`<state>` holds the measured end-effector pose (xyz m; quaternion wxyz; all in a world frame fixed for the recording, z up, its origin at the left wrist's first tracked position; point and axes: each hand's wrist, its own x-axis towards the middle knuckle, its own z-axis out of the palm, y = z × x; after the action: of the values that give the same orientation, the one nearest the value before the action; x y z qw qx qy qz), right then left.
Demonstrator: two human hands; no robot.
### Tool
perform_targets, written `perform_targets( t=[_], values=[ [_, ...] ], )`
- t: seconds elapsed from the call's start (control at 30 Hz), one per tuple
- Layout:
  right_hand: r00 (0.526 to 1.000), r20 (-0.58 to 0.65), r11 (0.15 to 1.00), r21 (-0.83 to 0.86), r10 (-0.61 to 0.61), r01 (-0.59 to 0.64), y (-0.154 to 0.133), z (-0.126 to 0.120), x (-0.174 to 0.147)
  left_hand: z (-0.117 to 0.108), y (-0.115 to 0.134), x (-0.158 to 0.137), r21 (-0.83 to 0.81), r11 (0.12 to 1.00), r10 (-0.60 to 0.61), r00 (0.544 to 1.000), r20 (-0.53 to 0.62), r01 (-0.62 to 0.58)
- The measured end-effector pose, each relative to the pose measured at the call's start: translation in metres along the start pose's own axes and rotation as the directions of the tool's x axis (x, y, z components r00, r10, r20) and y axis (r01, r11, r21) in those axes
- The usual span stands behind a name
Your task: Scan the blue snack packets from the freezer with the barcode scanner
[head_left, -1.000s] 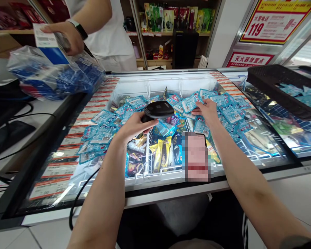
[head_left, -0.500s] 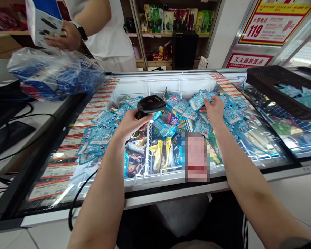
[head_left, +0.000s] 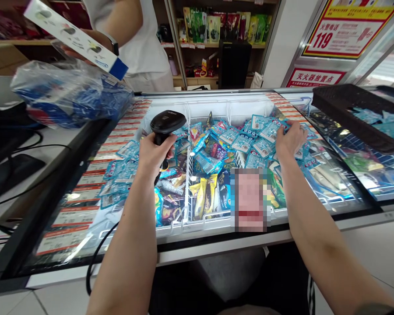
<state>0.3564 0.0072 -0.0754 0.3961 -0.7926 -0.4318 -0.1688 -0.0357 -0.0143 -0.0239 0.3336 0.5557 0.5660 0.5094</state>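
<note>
My left hand (head_left: 156, 153) is wrapped round the grip of a black barcode scanner (head_left: 168, 121), its head raised over the left side of the chest freezer. At the right, my right hand (head_left: 292, 138) is on the pile of small blue packets, with finger and thumb closed at the edge of a blue packet (head_left: 271, 130); its fingertips are partly hidden. More blue packets (head_left: 243, 142) lie scattered left of that hand. Another heap of blue packets (head_left: 118, 179) rests on the glass at the left.
Wire baskets in the freezer hold yellow-wrapped ice creams (head_left: 205, 194). A blurred pink item (head_left: 250, 199) is at the front rim. A dark basket (head_left: 351, 105) stands right. Across the freezer, a person holds a white box (head_left: 75, 37) above a plastic-wrapped blue bundle (head_left: 65, 94).
My left hand has drawn the scanner to the left, and its head is higher. My right hand has moved right, from the middle packets to the right pile. The person's box has tilted and swung rightward.
</note>
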Motion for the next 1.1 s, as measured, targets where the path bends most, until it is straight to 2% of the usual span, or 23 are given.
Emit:
perform_targets(
  t=[0.13, 0.33, 0.5, 0.7, 0.9, 1.1],
  values=[
    [0.999, -0.050, 0.999, -0.041, 0.020, -0.022, -0.005, -0.003, -0.004, -0.005, -0.003, 0.002, -0.004, 1.000, -0.001, 1.000, -0.016, 0.001],
    [0.985, 0.108, 0.990, -0.032, -0.133, 0.137, -0.016, -0.005, -0.009, -0.008, -0.003, 0.003, -0.022, 0.999, -0.026, 0.999, -0.037, 0.025],
    [0.982, 0.094, 0.984, -0.057, -0.163, 0.169, -0.018, -0.004, -0.012, -0.010, -0.001, 0.002, -0.024, 0.999, -0.032, 0.998, -0.058, 0.031],
    [0.970, 0.148, 0.975, -0.077, -0.196, 0.208, -0.022, -0.005, -0.015, -0.012, -0.003, 0.002, -0.037, 0.999, -0.006, 0.997, -0.071, 0.004],
    [0.967, 0.150, 0.972, -0.077, -0.207, 0.220, -0.025, -0.003, -0.015, -0.014, 0.000, 0.002, -0.054, 0.999, -0.001, 0.995, -0.102, -0.005],
    [0.953, 0.168, 0.962, -0.061, -0.251, 0.265, -0.031, -0.002, -0.018, -0.028, 0.000, 0.002, -0.078, 0.997, -0.031, 0.990, -0.139, 0.021]
  ],
)
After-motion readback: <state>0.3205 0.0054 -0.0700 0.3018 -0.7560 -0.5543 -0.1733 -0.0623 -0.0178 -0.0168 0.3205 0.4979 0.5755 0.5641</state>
